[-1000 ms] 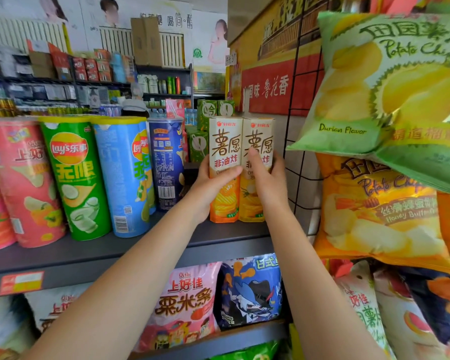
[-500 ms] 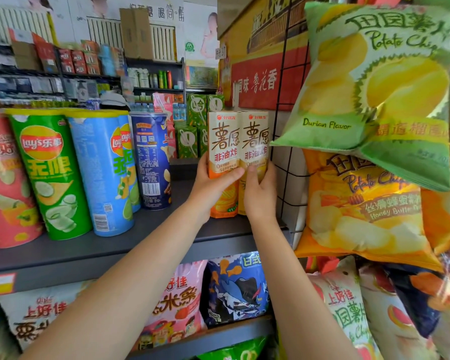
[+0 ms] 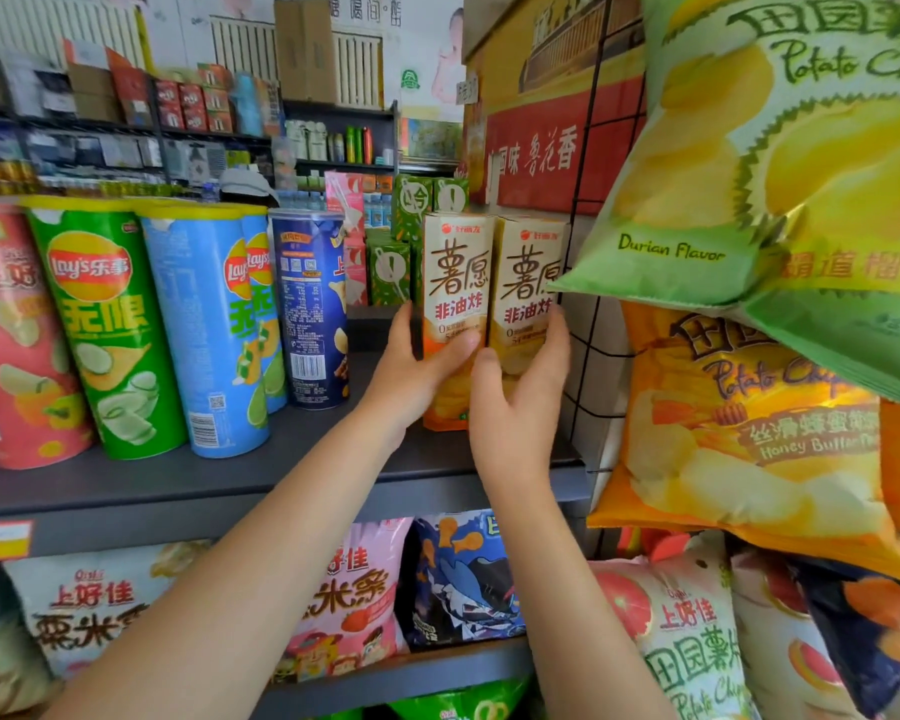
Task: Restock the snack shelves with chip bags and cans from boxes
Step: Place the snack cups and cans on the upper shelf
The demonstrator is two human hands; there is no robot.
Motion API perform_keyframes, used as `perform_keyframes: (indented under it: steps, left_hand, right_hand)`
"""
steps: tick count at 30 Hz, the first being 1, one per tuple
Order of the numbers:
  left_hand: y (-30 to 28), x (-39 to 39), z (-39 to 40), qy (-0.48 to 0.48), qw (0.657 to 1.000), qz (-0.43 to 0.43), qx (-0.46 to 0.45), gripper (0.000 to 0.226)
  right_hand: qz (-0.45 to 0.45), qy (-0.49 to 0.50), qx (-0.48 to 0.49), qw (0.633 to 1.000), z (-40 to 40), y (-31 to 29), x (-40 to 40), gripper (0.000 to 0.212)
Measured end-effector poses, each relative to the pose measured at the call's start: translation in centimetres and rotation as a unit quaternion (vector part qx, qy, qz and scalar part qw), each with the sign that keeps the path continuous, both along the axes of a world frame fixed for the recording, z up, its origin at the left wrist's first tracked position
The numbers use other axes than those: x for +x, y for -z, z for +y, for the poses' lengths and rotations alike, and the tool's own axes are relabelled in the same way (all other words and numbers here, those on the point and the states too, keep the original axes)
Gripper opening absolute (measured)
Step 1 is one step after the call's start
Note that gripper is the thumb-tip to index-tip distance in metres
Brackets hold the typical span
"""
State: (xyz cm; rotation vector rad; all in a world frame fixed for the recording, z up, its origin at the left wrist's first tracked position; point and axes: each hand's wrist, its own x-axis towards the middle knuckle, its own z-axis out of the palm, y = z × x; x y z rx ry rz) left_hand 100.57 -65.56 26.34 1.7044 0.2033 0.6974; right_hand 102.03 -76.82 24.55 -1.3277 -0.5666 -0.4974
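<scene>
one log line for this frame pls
step: placing boxes | left hand: grips left box | right hand: grips right box | boxes: upright on shelf

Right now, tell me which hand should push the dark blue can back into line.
Left, probably. The left hand holds the left box right beside the dark blue can. The right hand sits farther off, on the right box near the wire grid.

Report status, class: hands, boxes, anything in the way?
Left hand grips left box; right hand grips right box. Both boxes upright, side by side on the shelf. Green chip bag overhangs right box's corner.
</scene>
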Motion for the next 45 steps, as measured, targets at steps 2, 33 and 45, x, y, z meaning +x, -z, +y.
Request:
perform_keyframes:
  steps: [2, 33, 45]
  left_hand:
    - [-0.2, -2.7, 0.1, -0.063, 0.998, -0.011, 0.028, 0.074]
    - [54.5, -82.4, 24.5, -0.620, 0.545, 0.205, -0.526, 0.018]
    - [66.7, -83.2, 28.5, -0.668, 0.340, 0.347, -0.563, 0.090]
  right_hand:
    - [-0.081, 0.008, -0.008, 0.997, -0.1, 0.3, -1.3, 0.057]
    - [0.289, -0.536, -0.680, 0.408, 43.1, 46.4, -69.7, 0.028]
    - [0.336, -0.456, -0.795, 0.216, 46.6, 66.9, -75.7, 0.037]
